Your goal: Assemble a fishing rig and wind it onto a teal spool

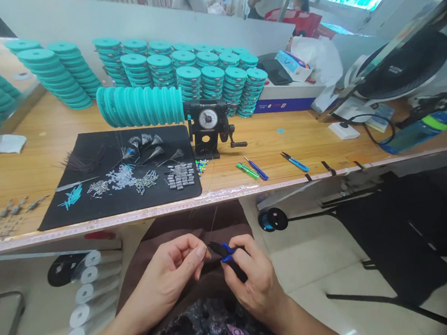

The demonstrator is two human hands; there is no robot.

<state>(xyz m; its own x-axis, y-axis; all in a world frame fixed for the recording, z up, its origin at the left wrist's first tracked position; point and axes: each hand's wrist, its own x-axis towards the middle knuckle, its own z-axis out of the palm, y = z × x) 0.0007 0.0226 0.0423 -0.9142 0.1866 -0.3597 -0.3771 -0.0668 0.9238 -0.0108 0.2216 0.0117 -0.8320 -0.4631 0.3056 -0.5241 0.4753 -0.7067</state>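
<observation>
Both hands are over my lap, below the edge of the wooden bench (307,144). My left hand (174,273) is closed in a pinch on a thin fishing line (213,221) that runs up toward the bench edge. My right hand (253,282) is closed around small blue-handled snips (223,251), whose dark tip points at the pinched line beside my left fingertips. A black winding machine with a round dial (209,127) stands on the bench above, with a row of teal spools (140,106) on its axle.
A black mat (93,199) holds feathers, beads, small weights and clear tubes. Stacks of teal spools (199,73) fill the back of the bench. Green and blue tools (257,168) and other snips (294,162) lie right of the winder. A fan (402,66) stands at right. Other people sit behind.
</observation>
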